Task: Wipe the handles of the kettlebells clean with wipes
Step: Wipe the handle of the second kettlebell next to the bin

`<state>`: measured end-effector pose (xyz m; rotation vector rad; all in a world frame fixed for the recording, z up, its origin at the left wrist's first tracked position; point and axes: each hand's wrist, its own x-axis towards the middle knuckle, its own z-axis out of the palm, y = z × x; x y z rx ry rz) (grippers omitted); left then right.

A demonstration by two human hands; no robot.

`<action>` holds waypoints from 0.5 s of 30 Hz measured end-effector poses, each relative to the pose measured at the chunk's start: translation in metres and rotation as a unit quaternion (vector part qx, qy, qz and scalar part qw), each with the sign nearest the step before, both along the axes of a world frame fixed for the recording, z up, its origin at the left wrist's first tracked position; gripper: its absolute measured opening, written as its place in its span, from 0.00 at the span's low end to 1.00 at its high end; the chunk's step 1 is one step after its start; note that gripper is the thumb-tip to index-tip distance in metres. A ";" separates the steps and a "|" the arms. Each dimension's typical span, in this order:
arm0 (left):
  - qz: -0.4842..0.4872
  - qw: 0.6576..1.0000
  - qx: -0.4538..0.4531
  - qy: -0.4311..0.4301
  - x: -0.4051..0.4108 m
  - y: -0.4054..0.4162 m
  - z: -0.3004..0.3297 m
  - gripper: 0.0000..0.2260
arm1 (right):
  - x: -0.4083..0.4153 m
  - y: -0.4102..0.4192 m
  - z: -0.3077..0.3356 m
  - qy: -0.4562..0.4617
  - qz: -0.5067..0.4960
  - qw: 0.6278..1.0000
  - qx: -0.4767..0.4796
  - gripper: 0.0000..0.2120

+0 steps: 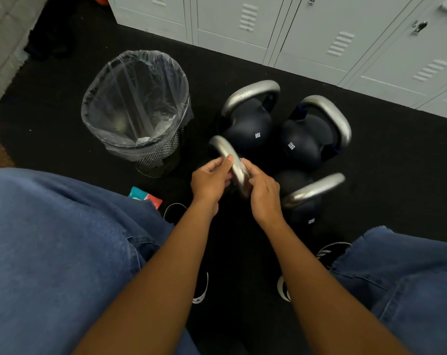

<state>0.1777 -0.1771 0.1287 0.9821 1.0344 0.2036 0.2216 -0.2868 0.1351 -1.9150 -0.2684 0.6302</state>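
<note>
The left hand [210,178] and the right hand [262,188] both curl their fingers round the steel handle [228,160] of the nearest kettlebell, one on each side, and whether a wipe lies between them I cannot tell. Three more dark kettlebells stand close by on the black floor [386,175]: an 8 kg one [248,129], a 12 kg one [307,142] beside it, and another 12 kg one [304,201] just right of the hands. Left of them stands a mesh bin [137,111] with a clear liner, a teal and red wipes pack [144,197] lies by the person's knee, and grey lockers [319,34] line the far side
</note>
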 end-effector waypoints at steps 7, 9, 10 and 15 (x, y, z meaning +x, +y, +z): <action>-0.018 0.999 -0.036 -0.013 0.000 0.005 0.000 0.15 | 0.019 0.030 0.008 0.030 0.035 0.999 -0.026 0.20; -0.021 0.999 -0.038 -0.006 0.000 0.007 0.002 0.15 | 0.019 0.024 0.009 0.018 0.032 0.999 -0.027 0.20; -0.025 0.999 -0.045 -0.005 0.000 0.008 0.002 0.15 | 0.018 0.017 0.010 0.010 0.028 0.999 -0.024 0.20; -0.038 0.998 -0.050 -0.005 0.000 0.013 -0.002 0.17 | 0.014 0.009 0.014 0.021 0.030 0.999 -0.022 0.22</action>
